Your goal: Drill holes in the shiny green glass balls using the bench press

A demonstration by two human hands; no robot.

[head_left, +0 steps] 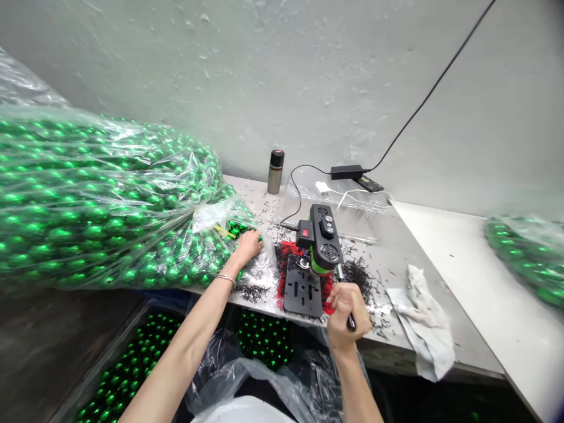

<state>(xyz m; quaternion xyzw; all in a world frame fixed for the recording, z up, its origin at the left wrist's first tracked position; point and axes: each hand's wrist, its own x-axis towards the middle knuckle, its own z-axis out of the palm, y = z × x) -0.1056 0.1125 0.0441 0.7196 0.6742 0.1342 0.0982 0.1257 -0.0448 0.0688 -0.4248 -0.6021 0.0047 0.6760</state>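
My left hand [249, 245] is at the mouth of a large clear plastic bag [207, 217] full of shiny green balls [117, 226]. Its fingers are curled together, and a bit of a green ball shows at the fingertips, mostly hidden. My right hand [350, 311] is wrapped around the black-tipped lever handle [351, 322] of a small black bench press [326, 238]. A slotted black base plate [302, 294] lies under the press head, on a red mat [281, 294]. Nothing on the plate can be made out clearly.
Black scraps [356, 279] litter the table around the press. Behind it stand a steel flask [275, 173], a clear plastic tray [299, 202] and a power adapter [348, 171] with cables. A white cloth [425, 323] hangs over the front edge. More green balls [264, 341] lie below.
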